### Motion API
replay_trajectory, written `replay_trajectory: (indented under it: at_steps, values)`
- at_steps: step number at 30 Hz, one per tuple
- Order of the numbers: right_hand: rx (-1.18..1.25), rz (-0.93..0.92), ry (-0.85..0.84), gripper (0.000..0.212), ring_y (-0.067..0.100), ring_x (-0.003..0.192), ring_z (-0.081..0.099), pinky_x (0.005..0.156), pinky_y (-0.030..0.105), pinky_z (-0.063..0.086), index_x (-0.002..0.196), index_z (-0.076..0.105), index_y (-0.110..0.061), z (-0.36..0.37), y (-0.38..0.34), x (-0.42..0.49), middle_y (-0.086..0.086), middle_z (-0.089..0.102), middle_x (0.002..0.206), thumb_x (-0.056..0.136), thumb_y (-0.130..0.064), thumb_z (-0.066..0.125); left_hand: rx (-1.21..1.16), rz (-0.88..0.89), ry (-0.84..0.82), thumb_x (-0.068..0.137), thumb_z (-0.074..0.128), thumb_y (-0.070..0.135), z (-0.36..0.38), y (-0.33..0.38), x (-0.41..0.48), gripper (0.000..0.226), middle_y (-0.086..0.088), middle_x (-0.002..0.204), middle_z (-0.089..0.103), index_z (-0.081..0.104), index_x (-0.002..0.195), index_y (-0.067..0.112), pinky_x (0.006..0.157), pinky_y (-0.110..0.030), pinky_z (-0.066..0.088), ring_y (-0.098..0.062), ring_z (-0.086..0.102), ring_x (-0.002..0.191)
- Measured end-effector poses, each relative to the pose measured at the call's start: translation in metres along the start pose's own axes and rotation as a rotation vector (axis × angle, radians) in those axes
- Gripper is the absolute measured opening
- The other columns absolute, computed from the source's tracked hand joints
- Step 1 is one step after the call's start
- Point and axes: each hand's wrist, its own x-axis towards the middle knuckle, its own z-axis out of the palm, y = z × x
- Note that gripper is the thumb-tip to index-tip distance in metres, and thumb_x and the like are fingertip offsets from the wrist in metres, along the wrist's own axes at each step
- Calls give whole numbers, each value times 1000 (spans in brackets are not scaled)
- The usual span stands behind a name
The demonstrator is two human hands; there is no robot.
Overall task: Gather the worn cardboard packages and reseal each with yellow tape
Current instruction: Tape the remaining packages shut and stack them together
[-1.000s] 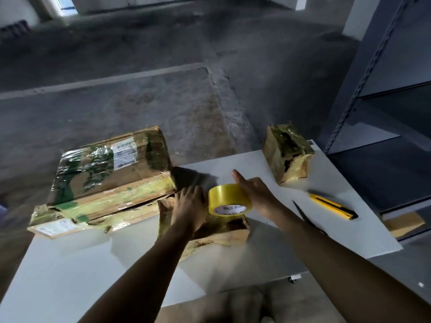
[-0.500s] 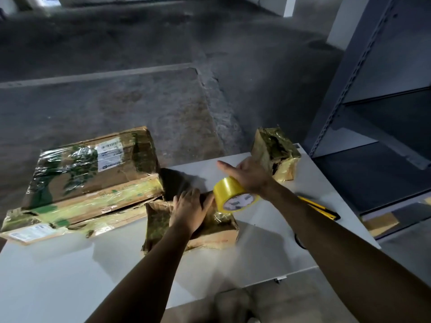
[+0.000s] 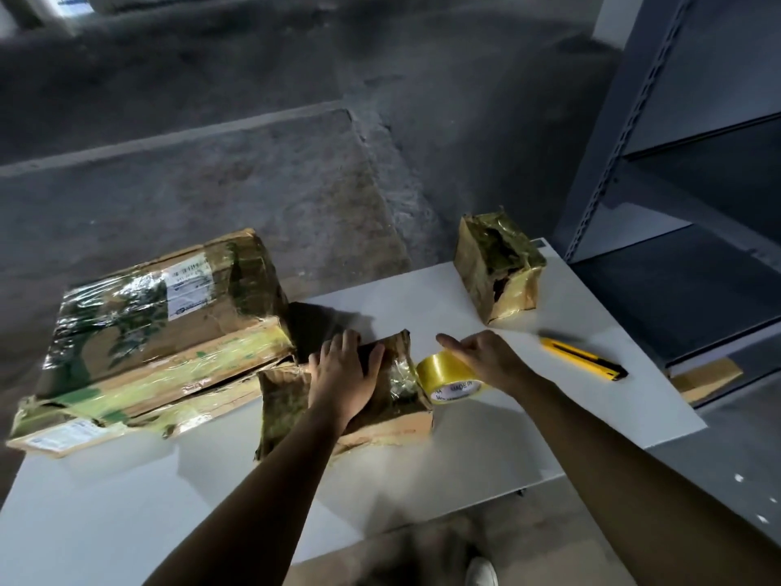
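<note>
White tabletop [image 3: 486,450]: left hand [image 3: 343,374] flat, fingers spread, on worn flat cardboard package [image 3: 393,399]; right hand [image 3: 486,359] grips yellow tape roll [image 3: 448,380] marked "MADE IN".

A warehouse or garage bay: bare concrete floor [image 3: 262,196] with a painted line [image 3: 169,140], beside grey metal shelving [image 3: 613,154].

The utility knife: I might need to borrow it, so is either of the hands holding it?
No, the utility knife lies on the table, apart from the right hand gripping the tape roll.
</note>
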Motion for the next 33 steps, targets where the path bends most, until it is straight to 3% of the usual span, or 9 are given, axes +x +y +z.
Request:
replay_trajectory:
  at_steps: [2,7,13,17,20,22,24,29,33]
  values:
    - [5,16,-3,64,12,47,28,54,32,23,51,29,-14,1,3,-1,2,25,52,93,-53,58,-8,54,-66,99,32,59,-2,13,7,51,-2,133,54,52,128,21,107,-45,26,-25,42,129]
    - [33,22,23,62,9,45,34,55,30,30,50,33,-14,9,8,-2,0,34,48,97,-47,55,-58,11,-264,94,48,54,1,55,30,43,-4,87,65,61,84,15,94,-44,46,-22,62,91]
    - [208,175,23,60,15,53,44,57,32,31,59,51,-6,-4,6,-10,6,44,57,94,-55,56,-4,18,-242,97,44,13,-8,78,27,26,-18,106,63,63,103,-3,91,-42,47,-33,58,105]
    - [638,220,85,47,14,55,45,61,30,35,59,45,-18,-26,-30,-7,1,41,59,91,-44,66,-210,-43,-208,84,55,23,-40,80,30,18,-9,94,70,68,87,11,83,-35,51,-27,65,93]
    - [1039,140,5,30,19,67,67,75,32,51,70,69,-14,-45,-64,1,4,67,72,94,-32,65,-426,-106,-131,76,58,12,-69,69,34,14,-5,74,68,61,63,18,69,-28,48,-29,68,85]
    - [1141,63,-131,26,22,90,72,85,36,56,104,74,-10,-52,-89,7,10,74,99,95,-32,63,-581,-136,-57,79,55,-4,-87,64,31,27,-2,69,67,65,66,18,58,-23,44,-25,66,74]
    - [1109,20,-157,51,25,110,68,99,41,52,127,66,-9,-49,-112,13,10,70,120,87,-40,71,-702,-167,-10,81,52,-9,-98,57,24,31,2,62,62,64,67,16,49,-19,41,-12,56,59]
    - [817,-43,-132,65,25,109,69,103,45,50,118,71,-5,-19,-141,10,8,73,114,75,-52,81,-806,-212,-50,84,47,-11,-104,20,3,25,-16,78,63,67,98,-4,35,-14,34,-17,53,51]
    - [792,-84,-158,53,14,112,66,94,24,52,127,65,-14,12,-147,-6,-3,71,119,87,-49,70,-967,-196,-56,91,51,-12,-97,-10,-13,24,-29,103,67,63,110,-2,70,-37,53,-27,66,86]
